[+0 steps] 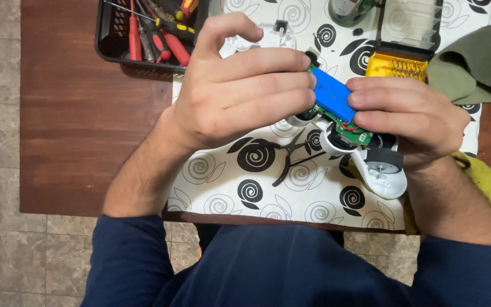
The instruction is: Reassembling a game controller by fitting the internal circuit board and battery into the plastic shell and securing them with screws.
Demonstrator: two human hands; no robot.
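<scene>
Left hand [240, 91]: your grip wraps the opened white game controller [365, 159] from above.
Right hand [410, 122]: fingers pinch the blue battery [332, 95] on its green circuit board [354, 135].
Controller: held just above the patterned mat [245, 193] – pliers [288, 156] lie beneath.
Advice: lift the battery gently – thin wires look attached.

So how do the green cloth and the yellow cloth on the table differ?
The green cloth lies at the far right by the yellow bit case, in full view; the yellow cloth sits nearer, at the table's edge, partly hidden under the right hand and forearm. The green is dull olive, the yellow bright. Both are soft, crumpled and untouched by fingers.
</scene>
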